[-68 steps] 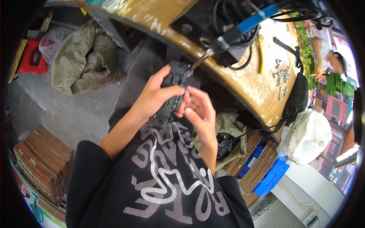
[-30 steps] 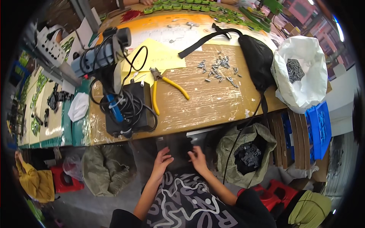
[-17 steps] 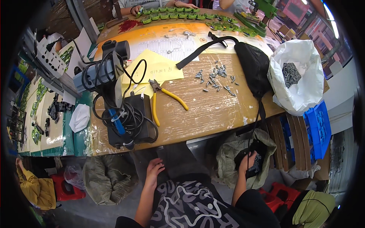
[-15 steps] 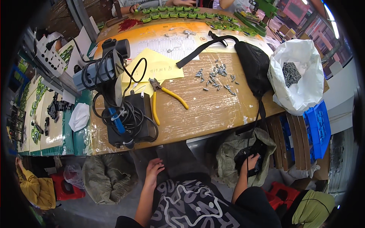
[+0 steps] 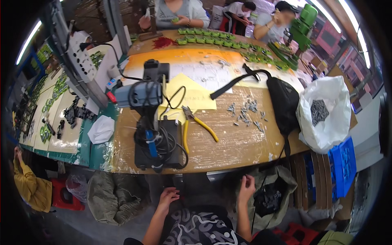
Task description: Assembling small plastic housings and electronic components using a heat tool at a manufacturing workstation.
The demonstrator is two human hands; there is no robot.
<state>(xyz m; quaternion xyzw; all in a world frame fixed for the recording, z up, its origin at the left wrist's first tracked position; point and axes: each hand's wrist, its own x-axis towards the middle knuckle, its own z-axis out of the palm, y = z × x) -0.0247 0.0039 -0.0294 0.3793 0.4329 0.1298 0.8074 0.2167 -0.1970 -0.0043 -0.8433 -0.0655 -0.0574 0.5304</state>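
Observation:
My left hand [image 5: 168, 198] is over my lap, below the table's front edge, its fingers loosely stretched and nothing visible in them. Raised between my lap and the sack, my right hand [image 5: 246, 189] has its fingers drawn together; whatever they may hold is too small to make out. Beside it on the right stands an open greenish woven sack [image 5: 288, 179] with black parts [image 5: 269, 198] inside. On the table [image 5: 228, 147] in front of me is a black and grey device [image 5: 143, 94] wrapped in cables. Yellow-handled cutting pliers [image 5: 204, 127] lie next to it, left of scattered screws [image 5: 247, 111].
A black pouch [image 5: 283, 102] with a strap lies right of the screws. The white bag [image 5: 341, 98] beyond it holds many screws. Blue crates [image 5: 343, 165] stand at the right, a second sack [image 5: 112, 200] at lower left. Other people sit behind rows of green parts [image 5: 208, 41].
My right hand has come up out of the sack and moved left toward my lap. My left hand has stayed over my lap. The head view has tilted up, showing more of the people opposite.

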